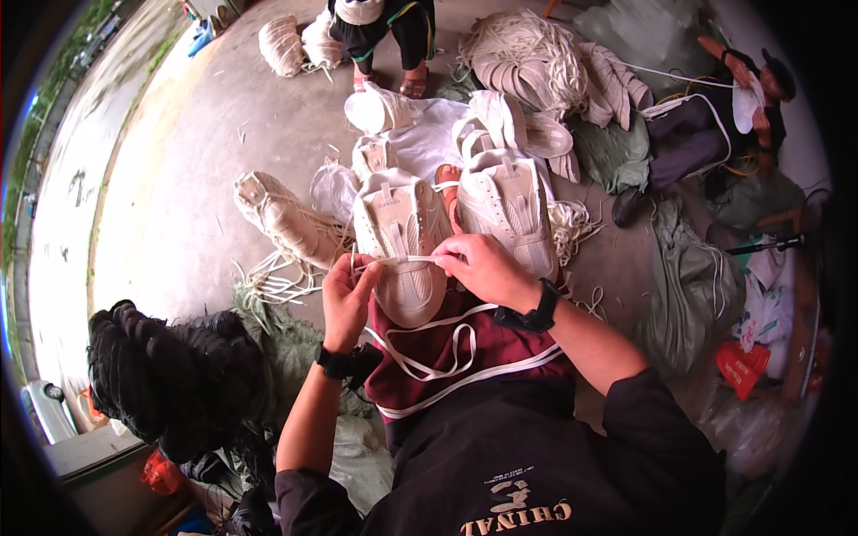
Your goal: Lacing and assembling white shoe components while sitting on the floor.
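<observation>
Stretching across the near shoe (404, 241) on the lap, a white lace (407, 260) is pinched at each end by the left hand (347, 299) and right hand (487, 268), both grips closed on it. Even tension should be kept, judging by the slack below.

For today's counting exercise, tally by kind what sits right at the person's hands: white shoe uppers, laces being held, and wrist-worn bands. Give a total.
White shoe uppers: 2, one on the lap, one beside it
White lace held between the left hand and right hand: 1
Black wrist bands: 2
Total: 5
</observation>
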Motion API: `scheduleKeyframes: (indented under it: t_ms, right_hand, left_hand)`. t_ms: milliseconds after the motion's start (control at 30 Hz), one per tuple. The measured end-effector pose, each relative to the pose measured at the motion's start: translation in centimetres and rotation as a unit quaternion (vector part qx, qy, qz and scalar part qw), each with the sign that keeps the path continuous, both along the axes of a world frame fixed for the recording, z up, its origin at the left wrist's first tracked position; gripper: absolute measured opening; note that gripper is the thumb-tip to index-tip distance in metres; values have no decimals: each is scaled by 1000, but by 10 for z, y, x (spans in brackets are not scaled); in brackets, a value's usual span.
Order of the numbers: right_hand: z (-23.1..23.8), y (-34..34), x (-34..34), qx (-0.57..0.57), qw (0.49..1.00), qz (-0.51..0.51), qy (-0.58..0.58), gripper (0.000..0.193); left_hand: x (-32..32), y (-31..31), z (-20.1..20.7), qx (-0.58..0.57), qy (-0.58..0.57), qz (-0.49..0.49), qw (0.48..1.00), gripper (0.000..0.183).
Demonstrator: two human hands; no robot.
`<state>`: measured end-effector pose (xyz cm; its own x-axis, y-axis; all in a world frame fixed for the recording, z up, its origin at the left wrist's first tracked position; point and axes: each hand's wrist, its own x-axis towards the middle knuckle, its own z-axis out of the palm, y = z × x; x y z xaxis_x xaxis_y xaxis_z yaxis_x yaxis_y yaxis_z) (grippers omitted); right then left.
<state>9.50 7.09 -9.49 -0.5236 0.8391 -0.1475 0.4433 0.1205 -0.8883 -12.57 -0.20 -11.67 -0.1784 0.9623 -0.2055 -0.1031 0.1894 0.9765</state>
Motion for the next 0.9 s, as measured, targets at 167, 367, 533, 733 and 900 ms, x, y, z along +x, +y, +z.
scheduleKeyframes:
  t_ms: [167, 367, 533, 733, 900]
  right_hand:
    - [6, -1, 6, 6, 1000, 3, -17, 19]
    - [5, -2, 19, -9, 1000, 12, -17, 18]
    - [11, -4, 29, -50, 998, 12, -26, 18]
    - [10, -10, 41, -26, 1000, 1, -8, 17]
    - [6, -18, 53, 0, 1000, -3, -4, 18]
  left_hand:
    - [-23, -8, 2, 3, -53, 72, 996, 9]
    - [-67, -28, 22, 14, -86, 164, 983, 4]
    - [-123, -54, 41, 57, -84, 254, 962, 2]
    - [-171, -93, 75, 115, -81, 337, 931, 8]
    - [-219, -132, 116, 167, -68, 345, 921, 7]
